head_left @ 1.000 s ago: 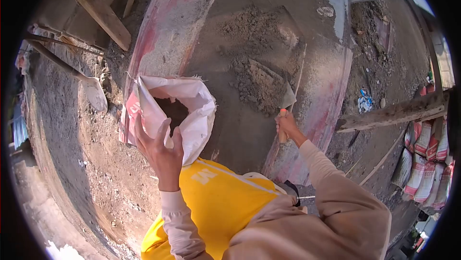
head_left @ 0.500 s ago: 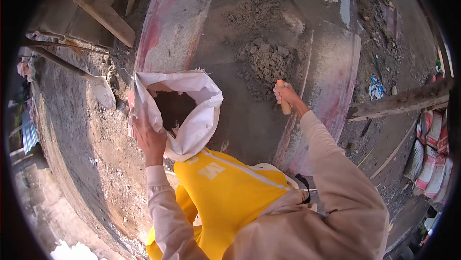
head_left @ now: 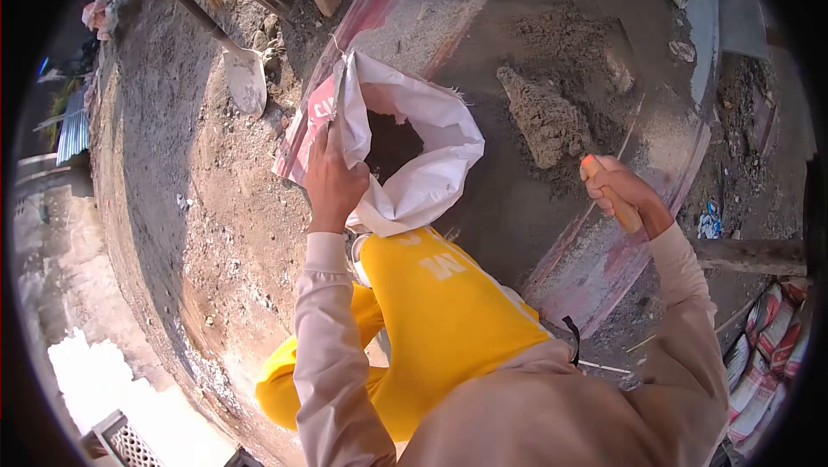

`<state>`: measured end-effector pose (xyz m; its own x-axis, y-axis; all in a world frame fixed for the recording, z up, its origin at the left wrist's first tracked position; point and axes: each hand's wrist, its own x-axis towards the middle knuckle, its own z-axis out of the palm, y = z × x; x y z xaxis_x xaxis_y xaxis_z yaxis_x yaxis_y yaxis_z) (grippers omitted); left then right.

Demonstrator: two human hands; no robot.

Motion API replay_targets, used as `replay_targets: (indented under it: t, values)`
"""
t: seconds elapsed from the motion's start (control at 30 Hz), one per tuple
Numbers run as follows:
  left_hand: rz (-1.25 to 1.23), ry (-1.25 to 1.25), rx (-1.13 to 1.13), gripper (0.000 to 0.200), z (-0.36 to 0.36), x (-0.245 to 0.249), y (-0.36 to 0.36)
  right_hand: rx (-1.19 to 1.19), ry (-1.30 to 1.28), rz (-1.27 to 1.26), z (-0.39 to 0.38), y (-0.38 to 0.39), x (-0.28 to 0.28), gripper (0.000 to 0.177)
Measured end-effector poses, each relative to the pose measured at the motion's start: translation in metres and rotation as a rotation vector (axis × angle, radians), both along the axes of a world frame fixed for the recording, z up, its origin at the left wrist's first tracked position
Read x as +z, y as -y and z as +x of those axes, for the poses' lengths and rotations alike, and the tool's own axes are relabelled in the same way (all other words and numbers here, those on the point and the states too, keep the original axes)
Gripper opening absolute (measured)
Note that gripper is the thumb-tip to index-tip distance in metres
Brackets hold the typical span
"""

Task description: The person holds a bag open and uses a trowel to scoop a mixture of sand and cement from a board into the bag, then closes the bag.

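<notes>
My left hand (head_left: pixel 336 175) is closed on the left edge of a white woven sack (head_left: pixel 453 144), whose mouth gapes and shows dark sandy material (head_left: pixel 392 144) inside. My right hand (head_left: pixel 625 195) grips the wooden handle of a trowel (head_left: pixel 623 208), with the orange end of the handle showing at the fist. A pointed load of damp grey sand or mortar (head_left: pixel 545 118) covers the trowel's blade. Behind that load is a loose grey pile (head_left: pixel 586 49) on the ground, to the right of the sack.
A shovel (head_left: pixel 246 79) lies on the gravelly ground at upper left. Stained reddish boards (head_left: pixel 604 269) run along both sides of the grey pile. Several red-and-white sacks (head_left: pixel 768 355) are stacked at far right, near a wooden beam (head_left: pixel 750 256). A crate (head_left: pixel 125 441) stands at lower left.
The trowel has come up from the pile with a load on its blade. My view has turned, shifting the scene. My left hand keeps its hold on the sack's edge.
</notes>
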<state>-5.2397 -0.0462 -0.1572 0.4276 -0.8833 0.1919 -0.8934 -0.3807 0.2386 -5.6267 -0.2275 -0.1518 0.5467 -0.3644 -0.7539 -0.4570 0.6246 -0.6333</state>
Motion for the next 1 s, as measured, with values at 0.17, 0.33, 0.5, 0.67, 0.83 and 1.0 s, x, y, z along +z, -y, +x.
replay_targets:
  t: [0.17,0.33,0.5,0.67,0.83,1.0]
  values:
    - [-0.006,-0.026,-0.022,0.070,0.005,0.002,-0.002,0.272,0.128,0.323,0.082,-0.001,0.020,0.019]
    - [0.008,-0.077,-0.005,0.068,0.010,0.010,-0.010,1.093,-0.049,-0.873,0.221,-0.036,-0.053,0.033]
    - [-0.017,-0.144,-0.046,0.066,0.028,0.015,-0.030,0.714,-0.067,-0.982,0.160,-0.054,-0.035,0.039]
    - [-0.046,-0.303,-0.059,0.065,0.033,0.020,-0.039,0.405,-0.068,-0.588,0.038,-0.002,-0.019,0.042]
    - [-0.014,-0.366,-0.022,0.066,0.016,0.040,-0.058,0.191,-0.588,-1.176,-0.039,0.127,-0.100,0.045]
    - [0.158,-0.263,0.111,0.071,0.029,0.054,-0.148,-0.054,-1.002,-1.264,-0.072,0.268,-0.166,0.038]
